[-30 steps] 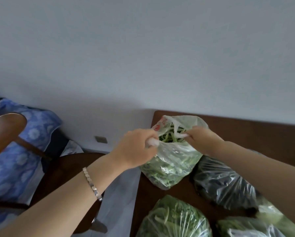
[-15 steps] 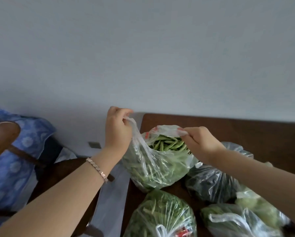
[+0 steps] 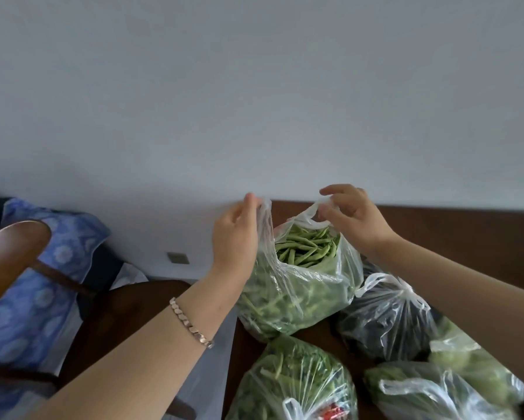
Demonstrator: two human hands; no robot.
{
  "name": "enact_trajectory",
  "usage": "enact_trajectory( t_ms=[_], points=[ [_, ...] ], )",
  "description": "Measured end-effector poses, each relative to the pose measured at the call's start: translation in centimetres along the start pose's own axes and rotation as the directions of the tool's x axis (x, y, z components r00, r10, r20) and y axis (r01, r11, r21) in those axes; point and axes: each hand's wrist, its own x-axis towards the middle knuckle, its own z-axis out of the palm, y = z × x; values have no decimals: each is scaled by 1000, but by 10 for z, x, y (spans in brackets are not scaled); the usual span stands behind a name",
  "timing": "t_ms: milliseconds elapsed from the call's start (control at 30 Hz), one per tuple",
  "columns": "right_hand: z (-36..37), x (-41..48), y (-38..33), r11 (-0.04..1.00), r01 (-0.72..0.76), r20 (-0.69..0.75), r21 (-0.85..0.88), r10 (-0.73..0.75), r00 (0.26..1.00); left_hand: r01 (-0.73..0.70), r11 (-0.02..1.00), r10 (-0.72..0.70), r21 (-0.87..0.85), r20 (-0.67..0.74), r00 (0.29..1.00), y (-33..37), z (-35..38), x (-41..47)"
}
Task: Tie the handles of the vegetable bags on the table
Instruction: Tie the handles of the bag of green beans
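A clear plastic bag of green beans stands upright at the left end of the dark wooden table, its mouth open. My left hand pinches the bag's left handle and holds it up. My right hand grips the right handle from above. The two handles are apart, untied.
Other vegetable bags lie close by: a dark one with knotted handles to the right, a leafy green one in front, two more at the lower right. A wooden chair with blue patterned fabric stands left of the table. A pale wall rises behind.
Both hands have lifted the handles higher and pulled the bag upright. The bag's mouth has opened wider, showing the beans. The view has shifted, bringing more of the near bags in.
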Motion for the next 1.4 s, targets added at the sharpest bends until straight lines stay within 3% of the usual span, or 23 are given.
enact_trajectory(
  t_ms=[100, 233, 300, 367, 467, 533, 600, 667, 833, 933, 1033, 1167, 1267, 1333, 1400],
  points=[
    [8, 5, 5, 982, -5, 47, 188, -4, 999, -80, 991, 70, 104, 97, 993, 5, 7, 1],
    [18, 14, 10, 954, -40, 11, 299, 38, 999, 37, 931, -64, 362, 63, 996, -14, 13, 11],
    [20, 15, 9, 957, -21, 25, 290, 14, 1000, 18, 887, -58, 461, 72, 996, -26, 14, 15],
    [22, 15, 10, 966, 19, 31, 258, -28, 999, -4, 861, -3, 508, 13, 1000, -32, 14, 19],
    [24, 14, 11, 971, 72, 21, 227, -79, 997, -127, 831, 248, 542, -156, 956, -26, 15, 17],
    [27, 15, 10, 967, 88, 10, 240, -93, 996, -172, 860, 304, 480, -212, 929, -20, 16, 16],
    [31, 18, 11, 966, 83, 19, 245, -91, 996, -106, 943, 182, 316, -224, 957, -19, 18, 16],
    [36, 24, 13, 965, 24, 35, 262, -34, 999, -49, 982, 80, 182, -168, 982, -18, 20, 15],
    [47, 38, 13, 924, -178, 59, 339, 168, 984, -95, 994, 93, 47, 39, 995, -25, 27, 7],
    [54, 44, 14, 910, -247, 61, 332, 240, 969, -133, 991, 131, 21, 80, 988, -37, 32, 8],
    [63, 50, 20, 814, -360, 93, 455, 359, 929, -62, 993, 78, -100, 164, 983, -45, 35, 11],
    [72, 52, 29, 681, -467, 164, 564, 462, 871, 272, 866, -165, -419, 274, 947, -48, 32, 15],
    [79, 51, 34, 696, -532, 287, 482, 448, 846, 459, 684, -371, -567, 271, 888, -54, 31, 25],
    [80, 47, 39, 698, -538, 369, 472, 398, 840, 542, 563, -444, -624, 325, 835, -56, 31, 32],
    [77, 44, 44, 675, -539, 443, 504, 333, 832, 591, 562, -455, -578, 380, 805, -56, 31, 36]
  ],
)
